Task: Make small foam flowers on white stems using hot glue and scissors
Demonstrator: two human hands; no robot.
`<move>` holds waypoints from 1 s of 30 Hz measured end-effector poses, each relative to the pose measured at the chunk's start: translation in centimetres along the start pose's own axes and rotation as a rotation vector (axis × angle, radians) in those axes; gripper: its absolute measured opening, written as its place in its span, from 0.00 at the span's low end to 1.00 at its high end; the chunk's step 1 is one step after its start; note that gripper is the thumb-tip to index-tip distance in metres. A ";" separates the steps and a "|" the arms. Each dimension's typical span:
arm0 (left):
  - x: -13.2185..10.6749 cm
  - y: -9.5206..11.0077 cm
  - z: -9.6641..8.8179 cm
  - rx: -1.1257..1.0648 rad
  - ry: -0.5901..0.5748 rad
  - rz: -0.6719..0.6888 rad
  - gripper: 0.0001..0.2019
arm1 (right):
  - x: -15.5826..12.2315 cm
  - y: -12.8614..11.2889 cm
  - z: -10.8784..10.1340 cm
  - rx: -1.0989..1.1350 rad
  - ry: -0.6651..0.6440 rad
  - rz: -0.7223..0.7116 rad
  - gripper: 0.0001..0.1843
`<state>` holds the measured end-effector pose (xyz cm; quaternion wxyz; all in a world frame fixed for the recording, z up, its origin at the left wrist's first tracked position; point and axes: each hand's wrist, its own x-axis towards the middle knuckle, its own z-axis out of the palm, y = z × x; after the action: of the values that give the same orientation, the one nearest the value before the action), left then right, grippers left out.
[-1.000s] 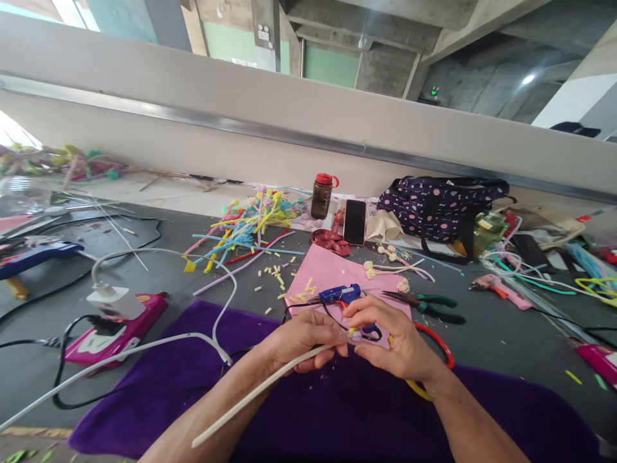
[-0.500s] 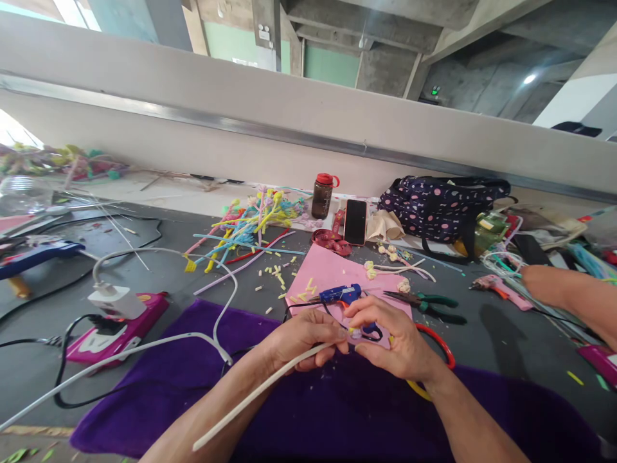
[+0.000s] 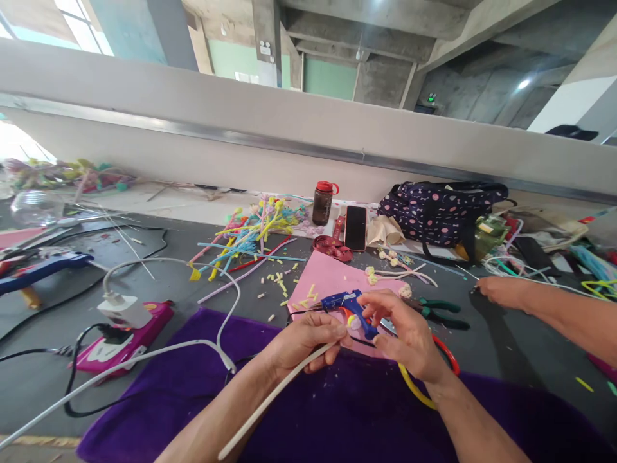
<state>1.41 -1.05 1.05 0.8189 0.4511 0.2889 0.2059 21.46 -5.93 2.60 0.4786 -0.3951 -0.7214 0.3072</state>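
My left hand (image 3: 315,337) pinches a long cream fuzzy stem (image 3: 274,399), whose free end trails down over my forearm. At its top sits a small white-and-yellow bloom (image 3: 354,321), just past my fingertips. My right hand (image 3: 407,337) hovers close to the bloom, fingers apart with nothing between them. Behind both hands a blue glue gun (image 3: 340,299) lies on a pink sheet (image 3: 321,273). Scissors with red-and-yellow handles (image 3: 417,389) are partly hidden under my right hand; their blade shows by my fingers. Green-handled pliers (image 3: 443,312) lie right of that hand.
A purple cloth (image 3: 193,373) covers the table's near side. Left are a pink power strip (image 3: 130,341) and white cable (image 3: 236,302). Coloured stems (image 3: 255,235), a bottle (image 3: 322,202), phone (image 3: 355,226) and patterned bag (image 3: 429,209) stand behind. Another person's hand (image 3: 499,292) reaches in from the right.
My right fingers have parted and drawn off the bloom, which now shows in my left hand. The other person's hand has moved left to where a pink glue gun lay.
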 end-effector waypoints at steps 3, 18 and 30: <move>-0.2 0.0 0.2 -0.049 0.048 0.057 0.14 | 0.0 0.2 -0.1 0.047 0.059 0.024 0.20; -0.2 -0.5 1.3 -0.169 0.261 0.384 0.13 | -0.6 0.0 3.3 0.274 -0.081 0.333 0.12; 0.5 -1.5 1.9 -0.162 0.107 0.239 0.17 | -0.7 0.6 6.2 0.550 -0.116 0.460 0.16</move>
<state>3.16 -2.69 0.42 0.8056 0.4032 0.2590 0.3483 16.05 -6.65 -0.39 0.4436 -0.3854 -0.5298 0.6115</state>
